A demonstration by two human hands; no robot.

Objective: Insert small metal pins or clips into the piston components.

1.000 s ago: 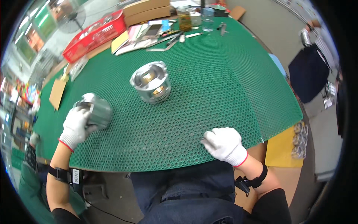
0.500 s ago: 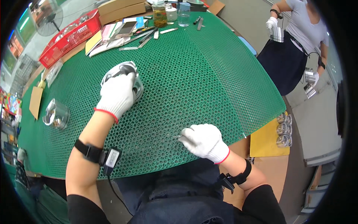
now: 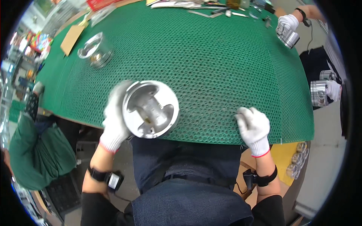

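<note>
In my left hand [image 3: 115, 118], white-gloved and slightly blurred, is a silvery metal piston [image 3: 166, 98]. Its hollow underside faces up, and the fingers wrap its left side near the table's front edge. My right hand [image 3: 254, 127], gloved too, is curled closed over the front right of the green mat [image 3: 203, 71]. Whatever its fingers hold, if anything, is hidden. Another piston [image 3: 97, 56] rests on the mat at the left, apart from both hands.
A co-worker's gloved hand [image 3: 288, 24] holds a piston [image 3: 289, 40] over the far right edge; more pistons [image 3: 319, 92] are in their other hand. Several pistons [image 3: 297, 162] stand on a yellow sheet [image 3: 283, 148] lower right. Cardboard [image 3: 71, 40] lies far left. A green-clad person [image 3: 49, 150] sits left.
My left hand has brought the piston nearer and turned its hollow side up. My right hand has shifted right, still closed. The view has swung; the co-worker at the right is closer to the table.
</note>
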